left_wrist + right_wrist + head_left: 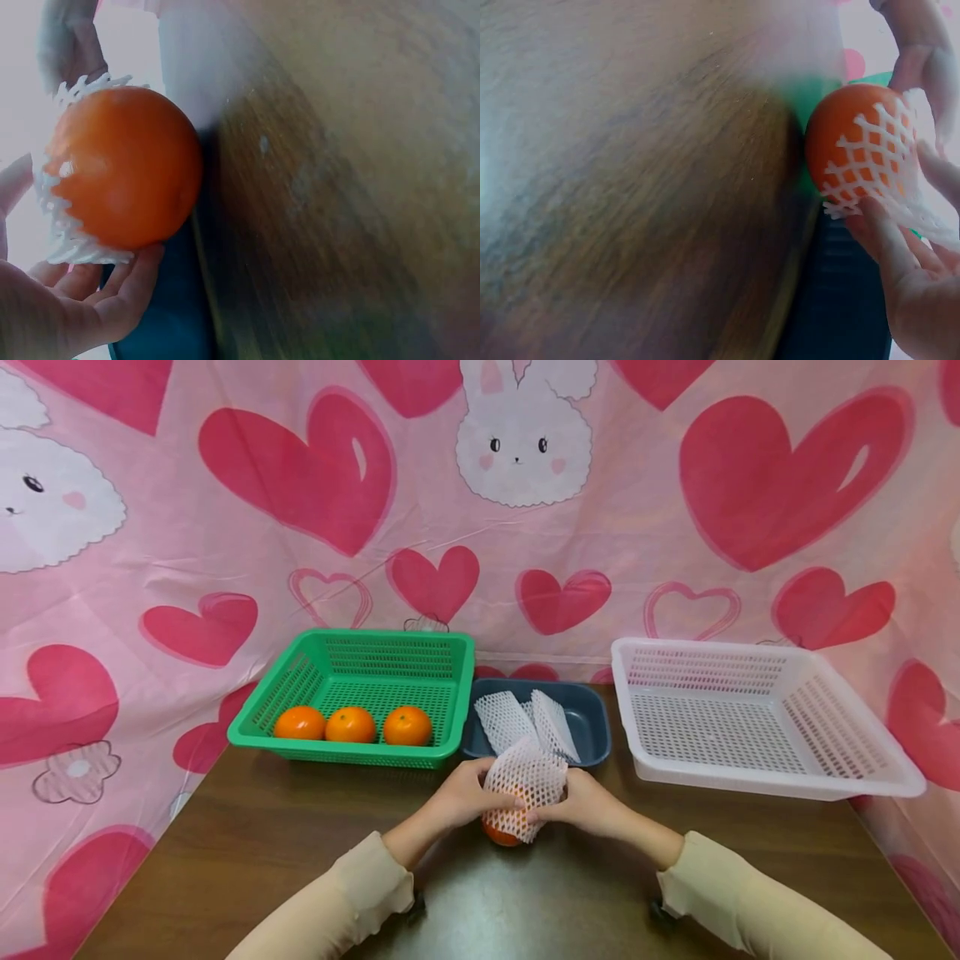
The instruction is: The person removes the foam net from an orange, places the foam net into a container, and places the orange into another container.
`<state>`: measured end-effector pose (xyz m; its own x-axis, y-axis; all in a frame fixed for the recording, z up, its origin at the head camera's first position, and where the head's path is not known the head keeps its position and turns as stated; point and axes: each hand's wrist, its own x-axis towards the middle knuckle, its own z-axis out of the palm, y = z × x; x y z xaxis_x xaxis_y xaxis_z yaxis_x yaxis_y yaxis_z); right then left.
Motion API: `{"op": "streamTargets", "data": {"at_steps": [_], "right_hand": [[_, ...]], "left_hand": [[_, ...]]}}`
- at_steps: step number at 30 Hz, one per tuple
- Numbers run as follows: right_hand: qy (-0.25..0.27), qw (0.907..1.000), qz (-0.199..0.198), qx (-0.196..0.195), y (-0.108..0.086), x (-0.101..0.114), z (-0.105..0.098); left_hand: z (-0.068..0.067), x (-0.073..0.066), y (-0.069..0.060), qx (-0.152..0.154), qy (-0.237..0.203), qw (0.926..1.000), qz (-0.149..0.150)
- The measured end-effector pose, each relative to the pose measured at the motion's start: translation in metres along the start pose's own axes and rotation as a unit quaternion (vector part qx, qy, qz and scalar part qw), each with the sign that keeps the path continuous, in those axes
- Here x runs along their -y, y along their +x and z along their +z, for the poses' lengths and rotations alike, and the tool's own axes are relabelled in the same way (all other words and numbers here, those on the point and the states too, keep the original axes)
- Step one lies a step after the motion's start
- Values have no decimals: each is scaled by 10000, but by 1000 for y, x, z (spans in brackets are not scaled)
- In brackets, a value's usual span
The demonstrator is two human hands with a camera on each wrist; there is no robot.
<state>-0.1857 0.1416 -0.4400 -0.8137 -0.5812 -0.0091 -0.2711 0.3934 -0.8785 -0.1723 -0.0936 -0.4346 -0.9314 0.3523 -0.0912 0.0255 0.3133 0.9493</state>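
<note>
An orange (501,835) is held over the table's middle, partly covered by a white foam net sleeve (531,768). The left hand (467,795) grips it from the left, thumb across the net. From the right, the right hand (591,803) holds the net against the fruit, its thumb also in front. In the left wrist view, the bare underside of the orange (139,165) sticks out of the net's ragged edge (66,225), with fingertips touching the fruit. The right wrist view shows the net (877,157) stretched over one side, the right hand's fingers (889,240) at its edge.
Behind the hands, a dark blue bin (596,727) contains several flattened foam nets (506,718). To its left, a green basket (390,647) contains three oranges (350,725). A white basket (750,781) stands to the right. A heart-patterned cloth (525,543) hangs behind the wooden table (525,910).
</note>
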Motion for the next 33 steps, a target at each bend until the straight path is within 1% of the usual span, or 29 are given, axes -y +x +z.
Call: {"op": "streamTargets", "data": {"at_steps": [3,5,8,10,12,14,17,20,26,29,33], "right_hand": [[-30,9998,128,-169,2,3,0],[-132,9995,177,-227,4,5,-2],[-288,9990,227,-270,6,7,-5],[-360,9986,203,-325,8,9,-7],[-339,9986,163,-380,9,10,-10],[-188,9990,99,-401,11,12,-13],[125,9992,3,-393,13,13,-15],[347,9986,-20,-410,15,14,-18],[683,9960,83,-564,18,22,-27],[877,9940,59,-644,23,25,-32],[1124,9903,108,-806,34,27,-40]], "left_hand": [[-1,0,0,-9,-106,9999,-14],[-1,0,-1,56,8,10000,-31],[-1,0,-2,294,252,9992,-22],[-1,0,-3,461,388,9982,55],[0,1,-3,633,412,9971,118],[1,1,-3,750,387,9963,174],[2,3,-2,835,428,9953,223],[3,5,-1,843,471,9951,203],[2,8,-3,887,603,9941,141],[2,8,-4,892,654,9938,82],[1,7,-6,875,841,9926,80]]}}
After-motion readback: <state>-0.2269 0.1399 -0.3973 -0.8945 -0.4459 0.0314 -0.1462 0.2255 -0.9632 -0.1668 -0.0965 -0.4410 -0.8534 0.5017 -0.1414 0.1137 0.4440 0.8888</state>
